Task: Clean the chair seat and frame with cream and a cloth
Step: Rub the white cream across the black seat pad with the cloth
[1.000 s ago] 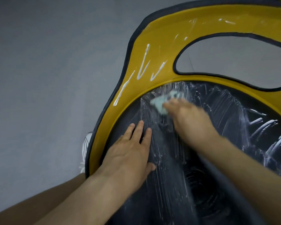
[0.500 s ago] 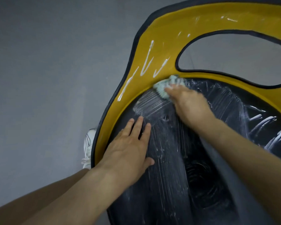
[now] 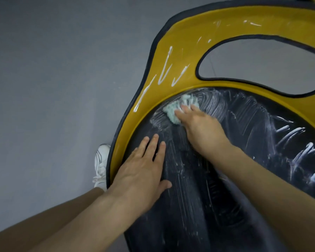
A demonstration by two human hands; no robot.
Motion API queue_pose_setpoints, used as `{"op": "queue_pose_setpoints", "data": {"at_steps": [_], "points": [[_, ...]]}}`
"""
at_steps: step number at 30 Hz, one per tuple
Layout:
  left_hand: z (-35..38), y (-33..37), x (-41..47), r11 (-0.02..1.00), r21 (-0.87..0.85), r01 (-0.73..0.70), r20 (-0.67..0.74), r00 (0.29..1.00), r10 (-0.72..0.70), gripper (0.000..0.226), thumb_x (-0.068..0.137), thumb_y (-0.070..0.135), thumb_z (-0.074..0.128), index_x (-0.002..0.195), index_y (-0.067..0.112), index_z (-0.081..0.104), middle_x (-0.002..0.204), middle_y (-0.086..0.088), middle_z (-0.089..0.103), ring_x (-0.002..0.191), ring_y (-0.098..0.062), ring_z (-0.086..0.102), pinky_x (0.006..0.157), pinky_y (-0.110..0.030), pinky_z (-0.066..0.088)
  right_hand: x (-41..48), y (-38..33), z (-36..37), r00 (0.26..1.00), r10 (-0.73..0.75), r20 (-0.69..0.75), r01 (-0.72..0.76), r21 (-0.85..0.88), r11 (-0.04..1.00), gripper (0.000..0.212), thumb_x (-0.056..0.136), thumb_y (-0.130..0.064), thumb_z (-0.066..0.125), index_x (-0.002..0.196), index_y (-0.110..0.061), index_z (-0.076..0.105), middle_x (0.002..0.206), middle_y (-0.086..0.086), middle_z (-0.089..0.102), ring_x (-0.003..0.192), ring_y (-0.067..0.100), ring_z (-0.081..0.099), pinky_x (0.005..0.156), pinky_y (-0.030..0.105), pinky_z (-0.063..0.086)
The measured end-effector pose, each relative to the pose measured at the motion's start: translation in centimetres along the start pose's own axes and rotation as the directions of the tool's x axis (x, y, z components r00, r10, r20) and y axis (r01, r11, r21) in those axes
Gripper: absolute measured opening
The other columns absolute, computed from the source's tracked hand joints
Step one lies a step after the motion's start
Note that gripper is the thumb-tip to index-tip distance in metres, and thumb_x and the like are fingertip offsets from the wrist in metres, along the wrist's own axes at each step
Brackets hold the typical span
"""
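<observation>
Seat (image 3: 198, 206), black and smeared with wiped cream, fills the lower right, ringed at its far and left sides by the yellow frame (image 3: 171, 57) with dark piping along both edges. At the seat's far-left rim, touching the frame's inner edge, lies the pale green cloth (image 3: 173, 110). The right hand (image 3: 202, 130) presses it down with fingers laid nearly straight over it, thumb hidden. The left hand (image 3: 142, 175) rests flat on the seat's left side, fingers straight and together, thumb spread, just inside the frame. Unwiped cream lines (image 3: 165, 70) sit on the frame beyond the cloth, and more streaks (image 3: 289, 135) on the seat's right part. Left of the seat is bare grey floor (image 3: 53, 88), with a white shoe (image 3: 101, 160) against the frame's outer edge.
</observation>
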State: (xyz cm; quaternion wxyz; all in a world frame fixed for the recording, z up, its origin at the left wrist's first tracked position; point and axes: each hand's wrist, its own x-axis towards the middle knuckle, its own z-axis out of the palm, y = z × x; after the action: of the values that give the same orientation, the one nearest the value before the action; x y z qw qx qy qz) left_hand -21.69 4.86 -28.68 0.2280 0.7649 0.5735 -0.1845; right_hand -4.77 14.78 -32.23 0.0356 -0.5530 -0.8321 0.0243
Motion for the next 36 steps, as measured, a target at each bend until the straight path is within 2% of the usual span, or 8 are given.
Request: {"op": "queue_pose_setpoints", "data": {"at_steps": [3, 6, 13, 18, 21, 27, 31, 36], "points": [[0.0, -0.2, -0.5, 1.0, 0.006, -0.006, 0.029, 1.0, 0.006, 0.095, 0.101, 0.057, 0.044, 0.155, 0.017, -0.023, 0.159, -0.005, -0.036, 0.15, -0.022, -0.027, 0.126, -0.038, -0.001, 3.2, -1.8, 0.3, 1.0, 0.021, 0.002, -0.021, -0.005, 1.0, 0.04, 0.094, -0.005, 0.046, 0.13, -0.022, 0.051, 0.143, 0.0, 0.048, 0.125, 0.026, 0.047, 0.083, 0.043, 0.048], [0.2, -0.5, -1.3, 1.0, 0.004, -0.004, 0.048, 0.999, 0.003, 0.094, 0.101, 0.056, 0.044, 0.156, 0.016, -0.022, 0.16, -0.005, -0.034, 0.15, -0.022, -0.025, 0.126, -0.036, -0.002, 0.7, -3.4, 0.3, 0.988, -0.149, 0.043, 0.146, 0.073, 0.987, 0.048, 0.093, -0.004, 0.048, 0.137, -0.024, 0.049, 0.15, -0.003, 0.042, 0.134, 0.023, 0.04, 0.094, 0.041, 0.047], [1.9, -0.8, -4.8, 0.997, -0.041, -0.06, 0.083, 0.995, 0.063, 0.088, 0.102, 0.055, 0.042, 0.159, 0.017, -0.013, 0.162, 0.0, -0.03, 0.151, -0.02, -0.023, 0.124, -0.033, 0.001, -11.2, -4.3, -0.7, 0.969, -0.234, 0.078, 0.217, 0.183, 0.959, 0.063, 0.066, 0.0, 0.08, 0.124, -0.019, 0.064, 0.129, -0.002, 0.062, 0.123, 0.024, 0.058, 0.082, 0.033, 0.059], [1.6, -0.9, -4.4, 0.998, -0.026, -0.054, 0.124, 0.991, 0.057, 0.085, 0.103, 0.054, 0.041, 0.16, 0.017, -0.011, 0.163, -0.001, -0.028, 0.153, -0.022, -0.018, 0.126, -0.039, 0.007, -2.1, -4.6, -0.2, 0.991, -0.101, 0.086, 0.097, 0.053, 0.994, 0.045, 0.094, -0.007, 0.049, 0.133, -0.028, 0.047, 0.147, -0.002, 0.04, 0.122, 0.027, 0.052, 0.083, 0.041, 0.051], [1.5, -1.3, -4.2, 0.998, -0.04, -0.039, 0.107, 0.993, 0.043, 0.083, 0.103, 0.054, 0.041, 0.16, 0.017, -0.007, 0.165, -0.001, -0.024, 0.154, -0.023, -0.014, 0.126, -0.042, 0.012, 2.7, -5.2, 0.1, 0.995, -0.039, 0.092, 0.04, -0.007, 0.999, 0.04, 0.095, -0.005, 0.046, 0.131, -0.021, 0.053, 0.145, 0.001, 0.045, 0.128, 0.029, 0.047, 0.085, 0.043, 0.049], [1.6, -1.1, -4.8, 0.995, -0.096, -0.032, 0.046, 0.998, 0.036, 0.084, 0.103, 0.052, 0.043, 0.16, 0.011, -0.003, 0.167, -0.004, -0.016, 0.155, -0.026, -0.007, 0.126, -0.04, 0.011, -9.5, -6.3, -0.9, 0.994, -0.078, 0.077, 0.067, 0.137, 0.988, 0.041, 0.085, -0.005, 0.062, 0.12, -0.026, 0.057, 0.122, -0.005, 0.055, 0.105, 0.023, 0.062, 0.07, 0.035, 0.054], [2.1, -0.5, -4.6, 0.997, -0.065, -0.041, 0.032, 0.999, 0.043, 0.085, 0.103, 0.049, 0.045, 0.16, 0.009, -0.004, 0.166, -0.005, -0.02, 0.155, -0.028, -0.008, 0.125, -0.042, 0.018, -18.7, -6.9, -0.5, 0.994, -0.075, 0.076, 0.058, 0.204, 0.977, 0.066, 0.066, 0.005, 0.079, 0.126, -0.016, 0.063, 0.13, -0.003, 0.061, 0.126, 0.021, 0.056, 0.095, 0.03, 0.054], [1.7, -0.7, -3.8, 0.999, -0.016, -0.042, 0.014, 0.999, 0.042, 0.089, 0.102, 0.048, 0.048, 0.159, 0.009, -0.009, 0.166, -0.004, -0.022, 0.155, -0.025, -0.01, 0.124, -0.041, 0.019, -10.6, -6.0, 0.1, 0.99, -0.018, 0.137, -0.001, 0.132, 0.991, 0.047, 0.087, -0.009, 0.062, 0.129, -0.025, 0.051, 0.135, -0.004, 0.05, 0.119, 0.021, 0.055, 0.08, 0.038, 0.057]]}}
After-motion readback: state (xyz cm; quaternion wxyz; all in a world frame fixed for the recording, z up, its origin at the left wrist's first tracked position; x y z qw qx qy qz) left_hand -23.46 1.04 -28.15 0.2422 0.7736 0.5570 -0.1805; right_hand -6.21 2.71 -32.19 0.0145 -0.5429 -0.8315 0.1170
